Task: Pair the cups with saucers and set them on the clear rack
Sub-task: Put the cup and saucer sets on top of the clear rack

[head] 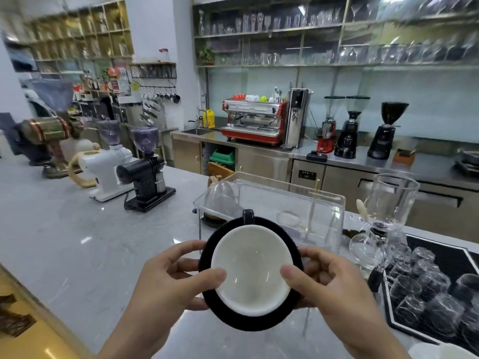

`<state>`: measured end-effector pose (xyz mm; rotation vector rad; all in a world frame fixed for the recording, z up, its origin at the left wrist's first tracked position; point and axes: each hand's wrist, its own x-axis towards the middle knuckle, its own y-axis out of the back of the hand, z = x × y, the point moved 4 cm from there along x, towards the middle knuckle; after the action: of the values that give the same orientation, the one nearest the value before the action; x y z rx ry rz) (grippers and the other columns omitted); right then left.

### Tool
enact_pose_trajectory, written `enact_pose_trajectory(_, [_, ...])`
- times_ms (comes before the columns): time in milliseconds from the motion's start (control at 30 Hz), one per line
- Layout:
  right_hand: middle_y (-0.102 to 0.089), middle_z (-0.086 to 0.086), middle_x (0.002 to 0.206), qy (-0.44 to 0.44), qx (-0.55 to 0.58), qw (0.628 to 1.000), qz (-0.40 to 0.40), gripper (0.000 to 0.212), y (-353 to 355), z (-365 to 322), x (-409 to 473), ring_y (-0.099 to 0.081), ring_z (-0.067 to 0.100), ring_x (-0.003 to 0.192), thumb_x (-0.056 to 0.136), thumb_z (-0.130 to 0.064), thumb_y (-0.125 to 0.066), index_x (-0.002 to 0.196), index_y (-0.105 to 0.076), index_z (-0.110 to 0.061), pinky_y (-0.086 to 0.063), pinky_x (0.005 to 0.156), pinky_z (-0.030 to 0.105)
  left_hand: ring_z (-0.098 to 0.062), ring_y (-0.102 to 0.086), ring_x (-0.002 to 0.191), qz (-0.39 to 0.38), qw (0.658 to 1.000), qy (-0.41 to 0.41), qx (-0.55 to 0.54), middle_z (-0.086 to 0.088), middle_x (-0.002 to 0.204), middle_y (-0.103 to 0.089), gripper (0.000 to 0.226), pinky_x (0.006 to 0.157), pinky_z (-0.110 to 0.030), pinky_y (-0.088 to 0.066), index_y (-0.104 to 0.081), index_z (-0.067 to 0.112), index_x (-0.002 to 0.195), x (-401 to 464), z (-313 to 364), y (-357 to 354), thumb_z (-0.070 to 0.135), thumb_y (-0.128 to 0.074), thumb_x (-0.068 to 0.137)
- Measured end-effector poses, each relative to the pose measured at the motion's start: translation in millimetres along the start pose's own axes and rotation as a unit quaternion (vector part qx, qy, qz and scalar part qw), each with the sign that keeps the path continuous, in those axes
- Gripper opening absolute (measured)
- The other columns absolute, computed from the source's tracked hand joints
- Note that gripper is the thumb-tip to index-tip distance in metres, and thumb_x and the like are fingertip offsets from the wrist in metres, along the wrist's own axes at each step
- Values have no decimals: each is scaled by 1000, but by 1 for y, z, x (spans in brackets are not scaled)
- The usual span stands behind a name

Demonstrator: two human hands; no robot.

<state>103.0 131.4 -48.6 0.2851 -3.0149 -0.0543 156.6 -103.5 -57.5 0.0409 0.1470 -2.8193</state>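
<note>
1. No text, brand or number is legible anywhere in the view.
2. Wall notices (121, 81) at left and a yellow sign (210, 118) beside the sink perhaps bear print, too blurred to read.

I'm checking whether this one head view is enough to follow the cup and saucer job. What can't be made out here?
- Underside of the black saucer and the fingers below it: hidden by the saucer and the cup.
- Whether the saucer is over or already on the clear rack: not settled by this angle.
- White dishes at the bottom right: cut off by the edge.
- Glassware on the back shelves: blurred.
</note>
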Motion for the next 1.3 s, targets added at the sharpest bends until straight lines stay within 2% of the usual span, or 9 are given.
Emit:
enact_pose_trajectory(133, [-62, 13, 65, 35, -14, 999, -6, 33, 2, -35, 18, -68, 41, 67, 58, -27, -93, 87, -77, -21, -61, 63, 55, -25, -74, 64, -13, 1000, -24, 5, -24, 85, -76, 57, 52, -38, -61, -75, 16, 104, 16, 35, -8, 9, -88, 48])
enact_pose_trajectory(233, [-68, 19, 68, 45, -35, 998, -8, 21, 9, -61, 34, -73, 30, 64, 71, -19, -83, 89, -74, -12, -63, 58, 45, -22, -75, 64, -23, 999, -32, 21, -25, 90, -76, 61, 51, -37, -62, -72, 13, 109, 32, 57, -17, 0, -92, 53])
enact_pose_trajectory(333, [-73, 19, 73, 34, -62, 997, -13, 24, 18, -82, 53, -75, 26, 64, 78, -18, -79, 97, -70, -6, -62, 57, 37, -25, -78, 69, -43, 998, -38, 31, -16, 88, -80, 59, 56, -39, -64, -69, 11, 116, 51, 77, -28, 15, -84, 60])
enact_pose_trajectory(433, [-77, 16, 78, 7, -112, 993, -26, 32, 29, -93, 76, -75, 24, 67, 80, -27, -77, 97, -70, -1, -63, 61, 36, -26, -78, 72, -59, 997, -29, 41, -16, 93, -80, 53, 56, -39, -63, -68, 7, 120, 74, 88, -41, 14, -85, 70])
enact_pose_trajectory(633, [-77, 18, 79, -86, -186, 977, -53, 38, 55, -88, 124, -72, 23, 64, 84, -35, -74, 95, -73, 1, -63, 67, 36, -26, -76, 62, -92, 993, 30, 72, -20, 93, -76, 33, 52, -35, -63, -74, 2, 107, 111, 86, -75, 18, -83, 80])
enact_pose_trajectory(800, [-75, 18, 79, -153, -190, 968, -61, 40, 65, -78, 152, -73, 25, 64, 86, -28, -74, 103, -67, 7, -63, 63, 34, -37, -77, 84, -94, 986, 87, 106, -24, 99, -75, 42, 63, -44, -65, -68, 3, 108, 140, 72, -92, 24, -86, 76])
enact_pose_trajectory(933, [-62, 24, 100, -211, -216, 950, -76, 46, 67, -70, 160, -71, 34, 71, 90, -23, -69, 120, -55, 9, -62, 57, 34, -38, -77, 83, -117, 975, 115, 151, -27, 101, -74, 49, 65, -45, -65, -63, 0, 111, 155, 64, -101, 27, -86, 77])
enact_pose_trajectory(1067, [-47, 36, 132, -263, -239, 930, -91, 48, 65, -62, 164, -70, 49, 88, 95, -17, -61, 133, -43, 8, -64, 62, 35, -36, -78, 76, -137, 961, 128, 204, -28, 97, -75, 51, 67, -43, -65, -61, -3, 110, 162, 59, -105, 31, -83, 80])
enact_pose_trajectory(1300, [-42, 36, 138, -282, -287, 910, -101, 46, 59, -52, 171, -70, 50, 82, 99, -10, -49, 139, -35, 8, -63, 60, 33, -37, -76, 85, -163, 944, 142, 250, -31, 109, -71, 56, 79, -44, -64, -55, -4, 116, 167, 50, -114, 36, -78, 85])
